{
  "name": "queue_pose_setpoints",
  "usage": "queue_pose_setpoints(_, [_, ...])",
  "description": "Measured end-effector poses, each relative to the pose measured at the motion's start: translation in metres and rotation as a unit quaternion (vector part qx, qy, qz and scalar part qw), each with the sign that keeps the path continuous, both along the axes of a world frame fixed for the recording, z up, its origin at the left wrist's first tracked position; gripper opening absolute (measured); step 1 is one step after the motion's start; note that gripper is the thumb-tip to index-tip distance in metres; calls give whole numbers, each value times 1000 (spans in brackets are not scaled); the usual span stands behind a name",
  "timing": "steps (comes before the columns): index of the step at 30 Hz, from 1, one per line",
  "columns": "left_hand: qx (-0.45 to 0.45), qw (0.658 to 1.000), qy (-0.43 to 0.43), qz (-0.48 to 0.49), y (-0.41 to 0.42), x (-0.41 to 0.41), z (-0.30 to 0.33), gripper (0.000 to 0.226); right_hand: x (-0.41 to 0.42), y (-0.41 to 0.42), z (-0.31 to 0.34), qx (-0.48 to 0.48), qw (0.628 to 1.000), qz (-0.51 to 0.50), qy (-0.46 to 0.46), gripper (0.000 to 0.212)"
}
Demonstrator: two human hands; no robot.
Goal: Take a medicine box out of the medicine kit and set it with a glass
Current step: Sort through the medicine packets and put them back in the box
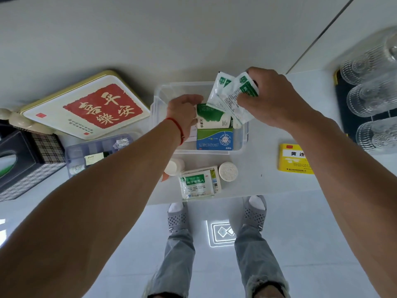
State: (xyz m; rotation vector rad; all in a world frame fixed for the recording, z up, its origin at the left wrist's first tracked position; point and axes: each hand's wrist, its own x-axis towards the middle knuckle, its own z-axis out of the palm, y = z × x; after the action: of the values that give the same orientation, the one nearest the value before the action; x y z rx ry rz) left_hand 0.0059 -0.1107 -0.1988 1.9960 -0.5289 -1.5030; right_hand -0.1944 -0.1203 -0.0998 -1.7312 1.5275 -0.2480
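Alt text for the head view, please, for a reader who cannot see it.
Over a clear plastic medicine kit on a white table, the right hand holds green-and-white medicine sachets while the left hand reaches onto a green-and-white medicine box inside. A yellow medicine box lies near ribbed clear glasses.

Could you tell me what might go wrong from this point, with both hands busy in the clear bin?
1. The right hand pinches several loose sachets over the clear bin; one could slip out.
2. The left hand reaches for the green-and-white box, which sits tight against the blue box, so lifting it may drag that one along.
3. The glasses stand close together at the right; a careless placement could knock them.
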Motion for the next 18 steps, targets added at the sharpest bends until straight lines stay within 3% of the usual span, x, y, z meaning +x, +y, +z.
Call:
queue_pose_setpoints(4, [-5,998,53,18,3,11,-5,47,12,-11,2,18,996,84,37,7])
queue_pose_setpoints(9, [-22,982,-55,-179,1,10,-7,41,28,-28,-6,50,979,164,112,9])
queue_pose_setpoints(11, [-17,974,-48,-222,1,10,-6,38,32,-32,-7,62,972,184,129,18])
queue_pose_setpoints(14, [4,991,41,-124,1,17,-5,42,39,-33,-9,80,963,212,142,26])
queue_pose_setpoints(18, [23,997,73,-6,-1,15,-4,41,50,-36,-15,96,941,272,176,30])
